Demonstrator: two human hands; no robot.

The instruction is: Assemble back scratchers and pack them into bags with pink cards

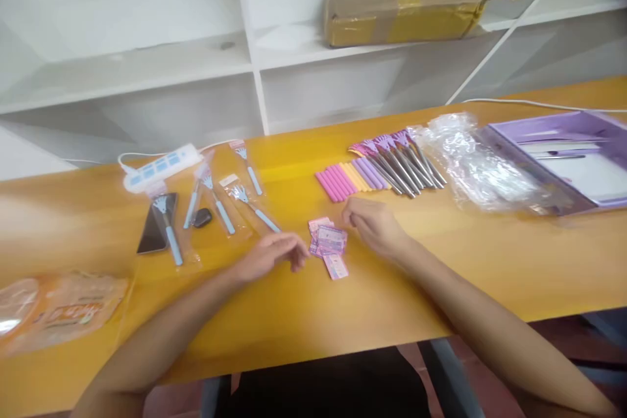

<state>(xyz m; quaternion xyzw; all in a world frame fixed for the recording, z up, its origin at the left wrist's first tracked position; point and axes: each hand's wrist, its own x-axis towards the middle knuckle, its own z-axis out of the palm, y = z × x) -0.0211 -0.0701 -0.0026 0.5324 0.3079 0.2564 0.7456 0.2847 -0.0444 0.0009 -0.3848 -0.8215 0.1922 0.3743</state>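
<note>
Grip partly unconfirmed

We find the small pink-and-purple printed cards (332, 239) heaped on the yellow-brown desk (304, 323). At the heap's nine o'clock, the left hand (273, 255) has fingers loosely bent, pinching nothing visible; at two, the right hand (375, 225) curls, its pinch indiscernible. We judge card handling the step; lifting one calls for a fingertip pinch.

Paper cards (332, 240), shiny metal rods (404, 172), plastic bags (490, 166) (crinkled, glossy).
</note>
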